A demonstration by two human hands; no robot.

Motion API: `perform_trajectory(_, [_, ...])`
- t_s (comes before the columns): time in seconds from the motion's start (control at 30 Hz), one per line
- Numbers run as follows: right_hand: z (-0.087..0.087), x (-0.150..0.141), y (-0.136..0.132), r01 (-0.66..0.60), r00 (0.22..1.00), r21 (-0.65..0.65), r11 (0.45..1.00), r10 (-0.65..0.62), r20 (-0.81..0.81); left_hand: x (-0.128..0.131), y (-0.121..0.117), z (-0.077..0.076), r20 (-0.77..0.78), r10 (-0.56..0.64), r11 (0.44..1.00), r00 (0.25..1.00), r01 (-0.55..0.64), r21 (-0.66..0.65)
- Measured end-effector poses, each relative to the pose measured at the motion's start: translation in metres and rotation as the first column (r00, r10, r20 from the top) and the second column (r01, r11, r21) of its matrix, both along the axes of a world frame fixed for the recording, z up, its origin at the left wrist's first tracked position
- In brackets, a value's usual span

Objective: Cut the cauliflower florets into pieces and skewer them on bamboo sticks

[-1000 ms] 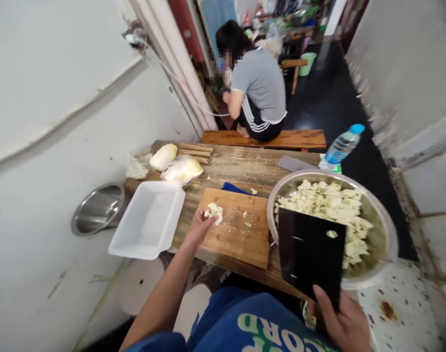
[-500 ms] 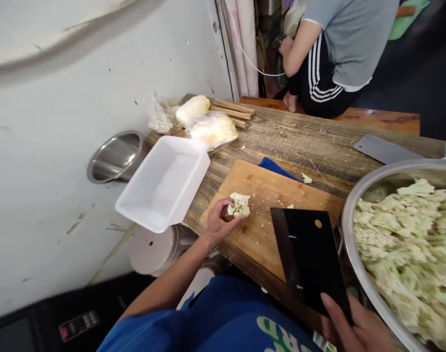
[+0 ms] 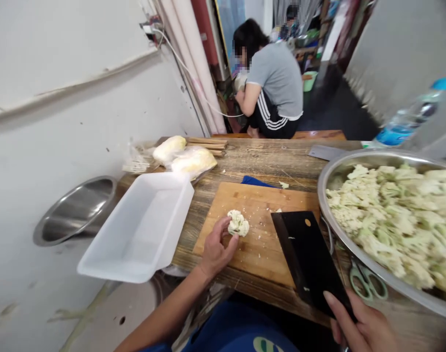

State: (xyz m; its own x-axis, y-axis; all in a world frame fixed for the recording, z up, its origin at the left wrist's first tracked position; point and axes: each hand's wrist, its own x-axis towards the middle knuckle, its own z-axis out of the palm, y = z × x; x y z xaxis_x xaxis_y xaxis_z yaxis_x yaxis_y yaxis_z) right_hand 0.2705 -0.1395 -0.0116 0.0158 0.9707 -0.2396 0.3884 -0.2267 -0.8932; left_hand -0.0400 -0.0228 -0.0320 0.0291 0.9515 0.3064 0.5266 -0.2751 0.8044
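Between the thumb and fingers of my left hand [image 3: 218, 246] is a small cauliflower floret [image 3: 238, 223], held at the cutting board [image 3: 223, 200] on its left half. My right hand [image 3: 362, 320] grips a black cleaver [image 3: 310, 259] at its near end; the broad blade slants over the board's right edge. White crumbs lie scattered on the wood near the floret. Right of the cleaver stands a large steel basin [image 3: 329, 205] heaped with cauliflower pieces [image 3: 394, 215].
A white plastic tub [image 3: 116, 244] and a steel bowl [image 3: 76, 210] are on the left. Bagged cabbages [image 3: 193, 161] lie behind. Green scissors [image 3: 367, 281] rest beside the basin, a second blade [image 3: 325, 152] behind it. A person [image 3: 277, 83] crouches beyond the table.
My view has tilted up and shifted right, bringing the bottle and scissors into sight. The floret has turned in my left hand, its bumpy head now facing up. The cleaver stays in my right hand.
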Motion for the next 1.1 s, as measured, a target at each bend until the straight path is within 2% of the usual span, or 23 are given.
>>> perform_trajectory(0.13, [0.012,-0.037,-0.031,0.226,0.974,-0.005,0.974,-0.226,0.011,-0.003,-0.004,0.018,-0.164,-0.151,0.988,0.975,0.142,-0.063])
perform_trajectory(0.23, [0.013,-0.057,-0.052,0.299,0.954,0.022,0.954,-0.300,0.013,-0.014,-0.006,0.032,-0.301,-0.170,0.985,0.939,0.149,-0.091])
perform_trajectory(0.33, [0.009,-0.073,-0.072,0.309,0.951,0.048,0.950,-0.310,0.014,-0.030,-0.003,0.041,-0.380,-0.137,0.988,0.915,0.155,0.017])
perform_trajectory(0.4, [0.004,-0.085,-0.083,0.308,0.951,0.043,0.950,-0.308,0.001,-0.039,0.002,0.043,-0.383,-0.164,0.969,0.909,0.222,0.112])
perform_trajectory(0.47, [-0.002,-0.098,-0.092,0.299,0.954,0.041,0.954,-0.298,-0.023,-0.043,0.010,0.040,-0.382,-0.275,0.923,0.882,0.354,0.152])
perform_trajectory(0.57, [-0.010,-0.118,-0.098,0.265,0.964,0.056,0.963,-0.262,-0.056,-0.040,0.023,0.030,-0.370,-0.448,0.847,0.814,0.519,0.117])
perform_trajectory(0.63, [-0.011,-0.129,-0.098,0.250,0.968,0.079,0.965,-0.248,-0.034,-0.031,0.031,0.023,-0.352,-0.436,0.861,0.828,0.498,0.105])
perform_trajectory(0.73, [-0.004,-0.139,-0.096,0.229,0.966,0.137,0.964,-0.242,0.095,-0.014,0.040,0.016,-0.306,-0.260,0.937,0.916,0.316,0.147])
perform_trajectory(0.8, [0.005,-0.142,-0.094,0.215,0.945,0.170,0.962,-0.249,0.214,-0.004,0.041,0.015,-0.293,-0.209,0.950,0.933,0.264,0.166])
perform_trajectory(0.93, [0.026,-0.139,-0.089,0.192,0.873,0.199,0.961,-0.260,0.413,-0.001,0.038,0.010,-0.302,-0.292,0.914,0.908,0.358,0.193])
perform_trajectory(1.03, [0.038,-0.134,-0.080,0.150,0.829,0.183,0.972,-0.225,0.512,-0.010,0.040,0.000,-0.199,-0.340,0.897,0.919,0.380,0.226])
perform_trajectory(1.1, [0.043,-0.129,-0.071,0.113,0.806,0.175,0.978,-0.193,0.560,-0.015,0.043,-0.007,-0.108,-0.395,0.891,0.912,0.409,0.194])
